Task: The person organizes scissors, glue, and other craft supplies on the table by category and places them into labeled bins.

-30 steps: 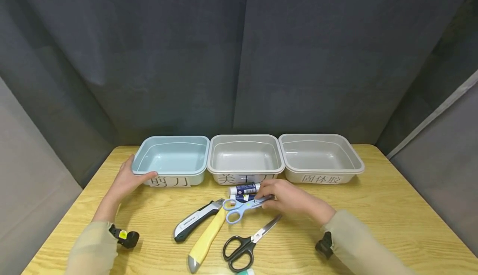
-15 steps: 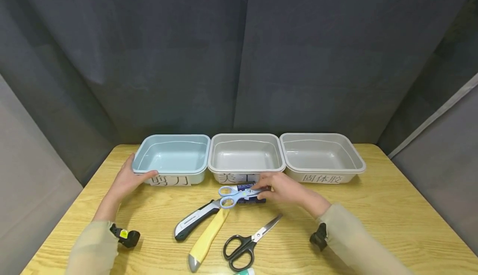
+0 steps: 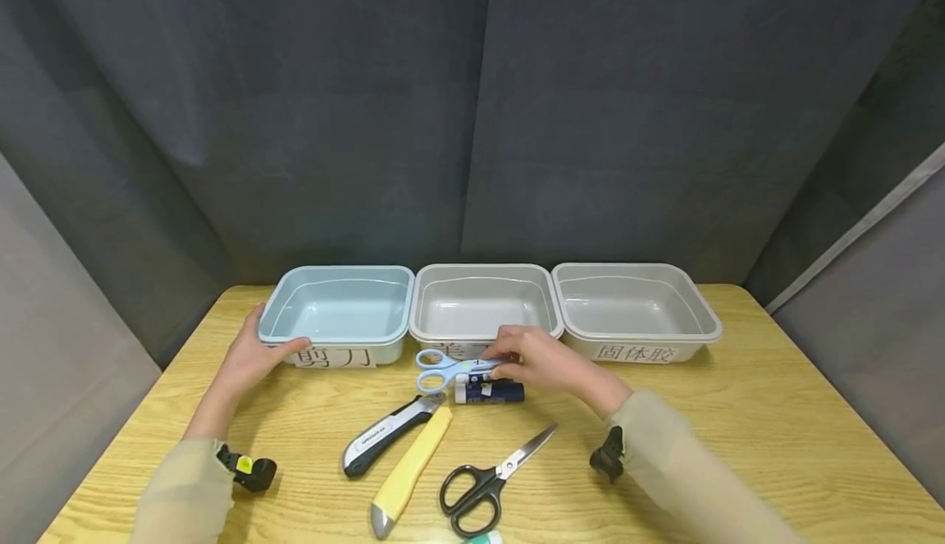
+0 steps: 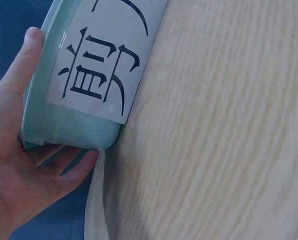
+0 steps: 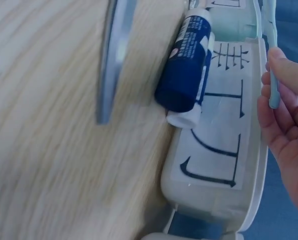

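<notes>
My left hand grips the left front corner of a light blue bin, thumb along its rim and fingers around its end. In the head view my right hand pinches a pair of light blue scissors by the blade end, the finger loops pointing left. They are raised in front of the middle grey bin, above two dark blue glue sticks. In the right wrist view the scissors show edge-on between thumb and fingers, beside that bin's rim.
A white-and-black utility knife and a yellow one lie in front of the bins. Black-handled scissors lie nearer, with a teal-and-white object at the bottom edge. Another grey bin stands right; dark curtains hang behind.
My right hand has moved left and upward with the light blue scissors, from over the glue sticks to the front of the middle bin. The left hand keeps its hold on the blue bin.
</notes>
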The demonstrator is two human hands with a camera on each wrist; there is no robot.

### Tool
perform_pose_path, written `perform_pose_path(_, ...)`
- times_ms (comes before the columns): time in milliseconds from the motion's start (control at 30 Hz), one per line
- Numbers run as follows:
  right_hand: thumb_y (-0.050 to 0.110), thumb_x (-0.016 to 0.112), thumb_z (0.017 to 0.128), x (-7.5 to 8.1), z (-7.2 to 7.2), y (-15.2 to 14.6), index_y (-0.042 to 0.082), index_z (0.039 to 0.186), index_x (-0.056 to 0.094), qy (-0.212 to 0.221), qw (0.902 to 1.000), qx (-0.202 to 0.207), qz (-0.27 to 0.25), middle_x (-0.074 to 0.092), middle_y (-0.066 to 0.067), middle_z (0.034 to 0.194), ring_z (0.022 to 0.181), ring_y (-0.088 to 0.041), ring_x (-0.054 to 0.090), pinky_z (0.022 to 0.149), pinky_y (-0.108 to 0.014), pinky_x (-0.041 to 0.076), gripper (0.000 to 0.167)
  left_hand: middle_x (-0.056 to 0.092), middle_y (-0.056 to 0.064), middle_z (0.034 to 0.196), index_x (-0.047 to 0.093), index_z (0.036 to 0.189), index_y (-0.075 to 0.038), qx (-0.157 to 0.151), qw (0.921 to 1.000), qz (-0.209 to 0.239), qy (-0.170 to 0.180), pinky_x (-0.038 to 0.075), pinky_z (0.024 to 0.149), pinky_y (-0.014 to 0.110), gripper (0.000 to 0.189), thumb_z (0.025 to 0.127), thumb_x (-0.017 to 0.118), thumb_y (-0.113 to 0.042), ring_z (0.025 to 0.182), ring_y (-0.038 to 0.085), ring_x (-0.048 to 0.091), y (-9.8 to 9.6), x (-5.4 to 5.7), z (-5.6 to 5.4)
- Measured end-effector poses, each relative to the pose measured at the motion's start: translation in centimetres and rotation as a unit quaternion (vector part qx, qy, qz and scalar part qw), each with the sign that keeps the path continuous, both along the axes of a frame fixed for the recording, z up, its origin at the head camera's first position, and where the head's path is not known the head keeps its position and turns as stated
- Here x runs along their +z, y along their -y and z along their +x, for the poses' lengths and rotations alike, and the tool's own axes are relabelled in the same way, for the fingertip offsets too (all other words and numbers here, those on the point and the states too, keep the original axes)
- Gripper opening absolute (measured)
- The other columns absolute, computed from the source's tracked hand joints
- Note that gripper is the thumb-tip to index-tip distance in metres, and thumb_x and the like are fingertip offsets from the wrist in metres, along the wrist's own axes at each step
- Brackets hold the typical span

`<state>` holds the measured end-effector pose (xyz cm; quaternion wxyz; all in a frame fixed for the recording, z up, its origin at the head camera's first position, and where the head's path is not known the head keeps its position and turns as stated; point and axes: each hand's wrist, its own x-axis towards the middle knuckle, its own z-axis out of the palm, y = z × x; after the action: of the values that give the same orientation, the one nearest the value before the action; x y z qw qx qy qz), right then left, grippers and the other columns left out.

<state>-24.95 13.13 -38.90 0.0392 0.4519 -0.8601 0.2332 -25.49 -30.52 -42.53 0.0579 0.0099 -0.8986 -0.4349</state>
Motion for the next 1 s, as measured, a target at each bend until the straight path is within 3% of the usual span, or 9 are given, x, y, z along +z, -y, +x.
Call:
perform_pose_path(367, 0.018, 0.068, 0.081, 1.0, -0.8, 1.5, 0.011, 0.103, 0.069, -0.021, 0.9995, -0.008, -0.02, 0.057, 0.005, 0.08, 0.064, -0.002, 0.047, 0.06, -0.018, 0.043, 0.023, 0.018, 0.027, 0.145, -0.003, 0.146, -0.005, 0.01, 0.9999, 0.003, 0.007, 0.025, 0.1, 0.06, 0.109, 0.075, 0.071, -0.043, 0.128, 0.044, 0.027, -0.2, -0.2, -0.2)
perform_pose_path(833, 0.018, 0.067, 0.082, 1.1, -3.3, 2.7, 0.01, 0.103, 0.069, -0.009, 0.9961, -0.072, -0.049, 0.06, 0.001, 0.084, 0.066, -0.007, 0.047, 0.059, -0.02, 0.041, 0.022, 0.017, 0.025, 0.147, -0.001, 0.147, -0.009, 0.016, 0.9998, 0.005, -0.005, 0.023, 0.101, 0.061, 0.107, 0.075, 0.072, -0.041, 0.129, 0.044, 0.025, -0.5, -0.5, -0.5)
perform_pose_path(1000, 0.02, 0.066, 0.083, 1.1, -3.8, 3.4, 0.011, 0.105, 0.068, 0.016, 0.9937, -0.101, -0.045, 0.061, 0.001, 0.086, 0.072, -0.007, 0.051, 0.063, -0.021, 0.044, 0.024, 0.018, 0.025, 0.146, 0.0, 0.146, -0.008, 0.014, 0.9998, 0.01, -0.007, 0.024, 0.101, 0.06, 0.108, 0.074, 0.072, -0.041, 0.128, 0.044, 0.026, -0.5, -0.7, -0.5)
